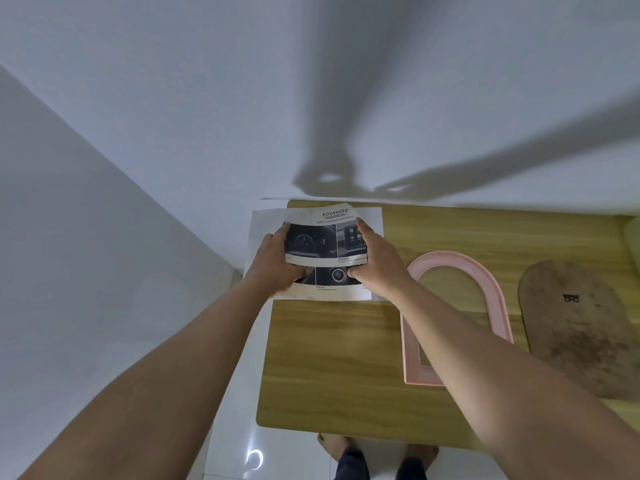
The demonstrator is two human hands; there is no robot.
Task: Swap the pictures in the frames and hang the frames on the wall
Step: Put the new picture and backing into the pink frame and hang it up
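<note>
Picture [327,242] between left hand [277,261], right hand [379,261]; right forearm [467,341] overlaps pink frame [457,259].

On the table [329,368], the printed sheet [325,247] sits far left; arched frame [450,259] right of it, backing board [581,334] farthest right.

One frame [412,344], one backing board [571,327], one picture [322,244], one table [329,362].

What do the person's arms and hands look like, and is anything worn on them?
Both arms are bare as far up as the view shows: no sleeves, no gloves. The left hand and the right hand show no ring, and neither wrist carries a watch or band.
</note>
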